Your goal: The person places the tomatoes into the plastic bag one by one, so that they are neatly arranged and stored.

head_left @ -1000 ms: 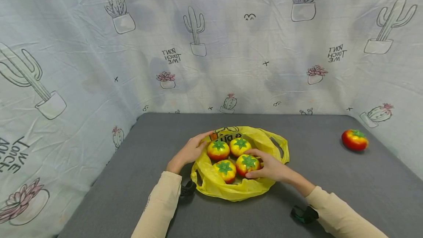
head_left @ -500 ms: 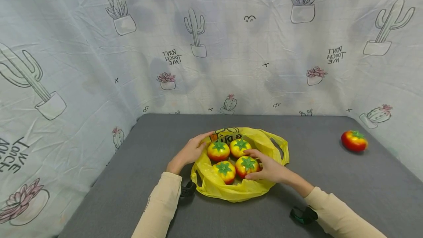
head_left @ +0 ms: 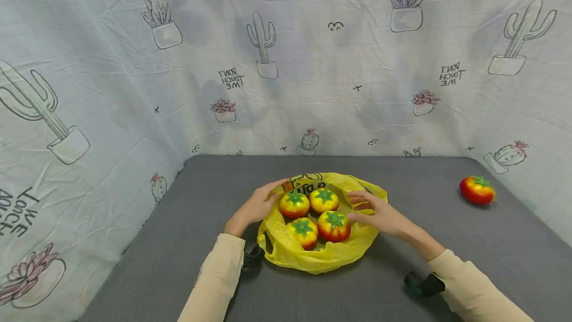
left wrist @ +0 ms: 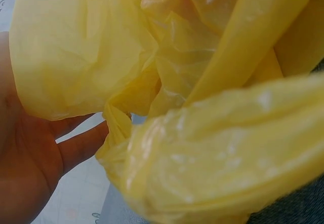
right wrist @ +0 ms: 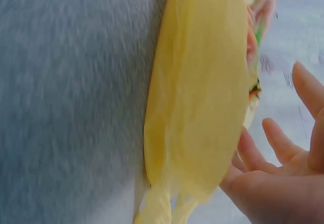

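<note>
In the head view a yellow plastic bag [head_left: 313, 262] lies wide open at the table's middle, with several red-and-yellow toy tomatoes [head_left: 334, 226] inside, green leaf tops up. At its left side my left hand [head_left: 256, 205] holds the rim, thumb on the inner side, fingers along the outside. In the left wrist view the plastic [left wrist: 202, 168] covers much of that hand; the thumb is hidden. My right hand [head_left: 380, 215] is over the bag's right rim, fingers spread and holding nothing. The right wrist view shows its relaxed fingers beyond the bag's wall [right wrist: 202, 92].
One more toy tomato [head_left: 477, 190] sits alone near the right edge of the grey table [head_left: 187, 262]. A white curtain [head_left: 295, 63] printed with cacti surrounds the back and sides. Dark wrist straps [head_left: 424, 284] sit below the sleeves.
My right hand has let go of the near-right tomato in the bag and drawn back up and to the right, fingers spreading. The left hand keeps its place.
</note>
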A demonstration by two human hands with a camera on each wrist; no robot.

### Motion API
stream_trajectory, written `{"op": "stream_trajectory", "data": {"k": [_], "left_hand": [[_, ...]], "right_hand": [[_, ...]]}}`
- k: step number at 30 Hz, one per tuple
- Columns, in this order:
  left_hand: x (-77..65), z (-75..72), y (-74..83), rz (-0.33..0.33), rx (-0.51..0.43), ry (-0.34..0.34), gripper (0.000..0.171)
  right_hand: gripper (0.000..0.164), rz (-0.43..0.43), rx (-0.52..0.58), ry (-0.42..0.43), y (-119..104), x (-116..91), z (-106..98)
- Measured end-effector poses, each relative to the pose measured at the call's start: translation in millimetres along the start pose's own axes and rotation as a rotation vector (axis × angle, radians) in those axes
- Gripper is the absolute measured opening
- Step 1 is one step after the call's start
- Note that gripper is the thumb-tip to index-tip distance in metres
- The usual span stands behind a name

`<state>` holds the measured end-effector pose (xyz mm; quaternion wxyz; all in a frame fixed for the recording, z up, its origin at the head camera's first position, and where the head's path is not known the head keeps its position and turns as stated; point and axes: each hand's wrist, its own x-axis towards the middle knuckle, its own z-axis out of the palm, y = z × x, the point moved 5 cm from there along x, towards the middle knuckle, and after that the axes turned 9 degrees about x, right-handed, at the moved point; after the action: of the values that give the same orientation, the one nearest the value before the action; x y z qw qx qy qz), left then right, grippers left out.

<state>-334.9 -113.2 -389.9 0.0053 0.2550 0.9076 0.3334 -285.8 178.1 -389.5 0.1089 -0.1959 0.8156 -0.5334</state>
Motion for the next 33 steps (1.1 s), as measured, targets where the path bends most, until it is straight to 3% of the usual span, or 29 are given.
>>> {"op": "stream_trajectory", "data": {"k": [14, 20, 33], "left_hand": [[0.7, 0.5, 0.7, 0.011, 0.002, 0.003, 0.046], [0.5, 1.6, -0.5, -0.003, 0.001, -0.004, 0.046], [0.6, 3.3, -2.6, -0.001, 0.011, -0.01, 0.046]], "right_hand": [[0.06, 0.027, 0.351, 0.252, 12, -18, -67], [0.043, -0.014, 0.433, 0.31, 15, -27, -88], [0.027, -0.081, 0.682, 0.45, 35, -50, -125]]}}
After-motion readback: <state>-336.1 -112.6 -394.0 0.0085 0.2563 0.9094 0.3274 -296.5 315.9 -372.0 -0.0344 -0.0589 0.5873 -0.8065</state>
